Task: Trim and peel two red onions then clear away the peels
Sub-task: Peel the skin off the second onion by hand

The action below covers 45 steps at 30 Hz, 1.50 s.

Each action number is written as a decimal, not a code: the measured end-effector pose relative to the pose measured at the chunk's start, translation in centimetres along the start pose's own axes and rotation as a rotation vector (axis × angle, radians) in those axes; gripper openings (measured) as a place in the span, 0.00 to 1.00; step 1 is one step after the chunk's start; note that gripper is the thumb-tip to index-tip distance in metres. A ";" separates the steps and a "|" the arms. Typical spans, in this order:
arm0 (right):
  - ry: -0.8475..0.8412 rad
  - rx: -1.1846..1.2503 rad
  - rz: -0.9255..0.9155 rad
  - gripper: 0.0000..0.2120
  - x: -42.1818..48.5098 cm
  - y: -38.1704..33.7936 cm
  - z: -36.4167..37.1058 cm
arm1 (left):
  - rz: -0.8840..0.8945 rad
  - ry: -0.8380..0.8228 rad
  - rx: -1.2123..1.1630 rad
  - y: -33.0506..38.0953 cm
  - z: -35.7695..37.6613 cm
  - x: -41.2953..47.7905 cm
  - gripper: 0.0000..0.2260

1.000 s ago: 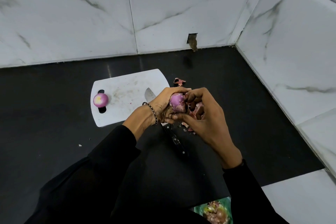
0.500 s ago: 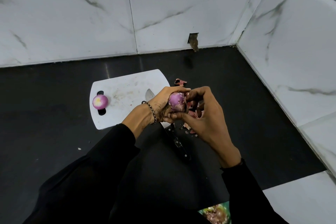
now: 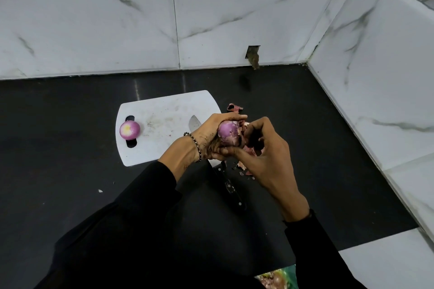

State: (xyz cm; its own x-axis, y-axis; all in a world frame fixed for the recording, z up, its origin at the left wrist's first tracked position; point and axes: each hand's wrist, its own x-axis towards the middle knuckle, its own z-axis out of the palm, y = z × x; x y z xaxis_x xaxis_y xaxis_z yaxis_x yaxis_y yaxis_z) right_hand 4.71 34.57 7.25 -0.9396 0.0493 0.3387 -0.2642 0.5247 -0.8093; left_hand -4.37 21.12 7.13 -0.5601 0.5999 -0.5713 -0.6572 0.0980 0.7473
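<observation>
My left hand (image 3: pixel 209 135) grips a purple-red onion (image 3: pixel 229 132) above the right edge of the white cutting board (image 3: pixel 164 124). My right hand (image 3: pixel 265 155) curls against the onion's right side, its fingers pinching at the skin. A peeled onion (image 3: pixel 129 129) sits on the board's left end by the handle slot. Loose peels (image 3: pixel 234 108) lie on the black counter beyond my hands, and more scraps (image 3: pixel 244 168) lie under my right hand. A black-handled knife (image 3: pixel 229 186) lies below my hands, its blade tip (image 3: pixel 194 122) showing on the board.
The black counter (image 3: pixel 70 159) ends at white marble walls behind and to the right. A small hole (image 3: pixel 253 55) marks the back wall. A container with scraps (image 3: pixel 277 279) shows at the bottom edge below the counter.
Both hands stay at the onion with small finger shifts; my right fingers have worked slightly round its side. The view has moved a little.
</observation>
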 end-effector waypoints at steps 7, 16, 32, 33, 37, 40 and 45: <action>-0.020 0.009 0.102 0.23 0.0 0.1 -1.0 | 0.055 0.032 -0.058 -0.8 0.8 0.4 0.18; 0.052 0.123 0.377 0.06 -1.4 0.6 -0.2 | 0.250 0.244 -0.154 -1.9 1.0 1.7 0.15; 0.055 -0.211 0.323 0.10 -0.8 1.0 0.7 | 0.514 0.385 0.108 -3.1 0.8 2.1 0.13; 0.021 -0.260 0.348 0.11 -0.6 1.0 0.7 | 0.510 0.379 0.129 -3.2 0.8 2.2 0.13; -0.037 -0.349 0.444 0.11 -0.1 1.5 0.7 | 0.453 0.350 0.143 -3.3 0.7 2.6 0.15; 0.041 -0.301 0.478 0.08 -0.1 2.0 0.2 | 0.380 0.335 -0.030 -2.9 0.7 2.8 0.13; 0.059 -0.179 0.414 0.07 -0.4 2.2 -0.6 | 0.305 0.360 -0.223 -2.3 0.8 3.0 0.14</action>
State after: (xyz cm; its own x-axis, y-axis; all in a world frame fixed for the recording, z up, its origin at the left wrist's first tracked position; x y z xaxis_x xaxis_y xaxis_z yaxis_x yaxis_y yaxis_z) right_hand 4.65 36.17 5.61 -0.9427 0.3318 0.0349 0.1782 0.5892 -0.7881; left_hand -4.14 23.31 3.93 -0.8550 0.2600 -0.4487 -0.5065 -0.2334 0.8300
